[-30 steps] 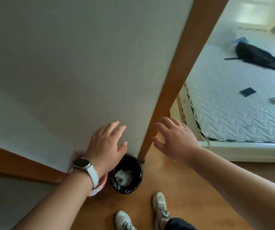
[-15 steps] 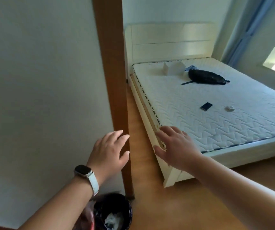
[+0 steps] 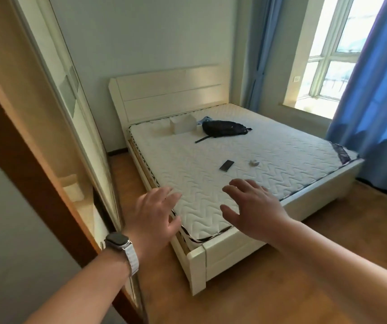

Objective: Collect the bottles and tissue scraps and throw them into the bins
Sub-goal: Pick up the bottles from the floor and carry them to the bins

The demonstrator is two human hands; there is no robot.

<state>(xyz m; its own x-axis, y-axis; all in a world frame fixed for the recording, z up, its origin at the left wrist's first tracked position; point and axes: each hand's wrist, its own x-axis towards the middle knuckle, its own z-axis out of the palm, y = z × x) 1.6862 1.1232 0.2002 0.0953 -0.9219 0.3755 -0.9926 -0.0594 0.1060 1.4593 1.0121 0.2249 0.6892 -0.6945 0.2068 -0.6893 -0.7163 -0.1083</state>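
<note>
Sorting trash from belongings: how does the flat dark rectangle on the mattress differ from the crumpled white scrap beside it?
The flat dark rectangle is black; the crumpled white scrap is pale. The rectangle lies flat, the scrap is bunched. Both rest on the white quilted mattress.

I see a cream bed point(image 3: 211, 250) with a bare mattress point(image 3: 293, 148). Toward 12 o'clock lies a black backpack point(image 3: 225, 128), with a white box point(image 3: 180, 125) at its 9 o'clock. A phone point(image 3: 226, 165) lies mid-mattress, a tissue scrap point(image 3: 254, 162) at its 3 o'clock.
</note>
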